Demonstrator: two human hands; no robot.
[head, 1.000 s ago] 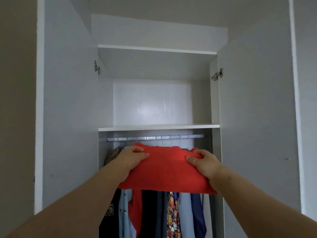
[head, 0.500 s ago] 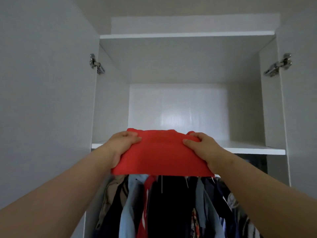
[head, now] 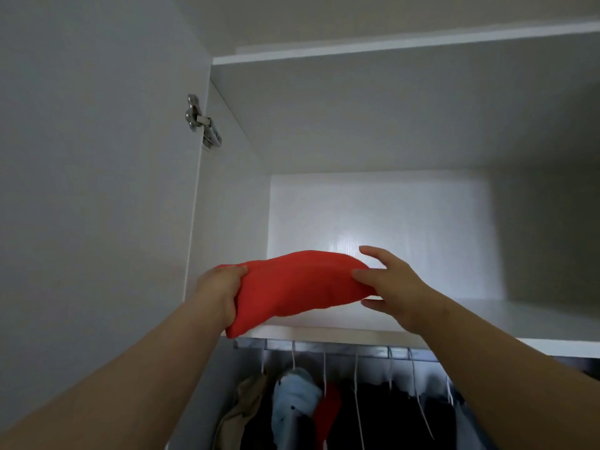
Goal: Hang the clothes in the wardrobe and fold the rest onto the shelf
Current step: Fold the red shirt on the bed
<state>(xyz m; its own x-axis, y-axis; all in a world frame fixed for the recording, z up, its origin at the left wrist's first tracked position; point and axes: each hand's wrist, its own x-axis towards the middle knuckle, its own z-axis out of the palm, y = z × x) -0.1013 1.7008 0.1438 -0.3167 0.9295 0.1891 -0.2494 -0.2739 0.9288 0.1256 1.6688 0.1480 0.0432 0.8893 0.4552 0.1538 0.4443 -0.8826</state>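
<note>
The folded red garment (head: 298,287) lies half onto the shelf (head: 487,319), at the shelf's 9 o'clock side; its corner at 7 o'clock hangs over the front edge, above the rail (head: 324,347) of hanging clothes (head: 292,401). The left hand (head: 220,293) grips the garment's 9 o'clock end, fingers curled round the fold; the right hand (head: 393,287) is at the 3 o'clock end with fingers spread and fairly straight, touching rather than clasping; the two hands are well apart. The step in hand looks like setting the fold down on the shelf. To do it well, push the bundle toward 12 o'clock until no corner overhangs; keep the left grip until the cloth bears on the board; slide the right palm flat over the top so the layers stay stacked; pull both hands straight out toward 6 o'clock, so nothing drags forward.
</note>
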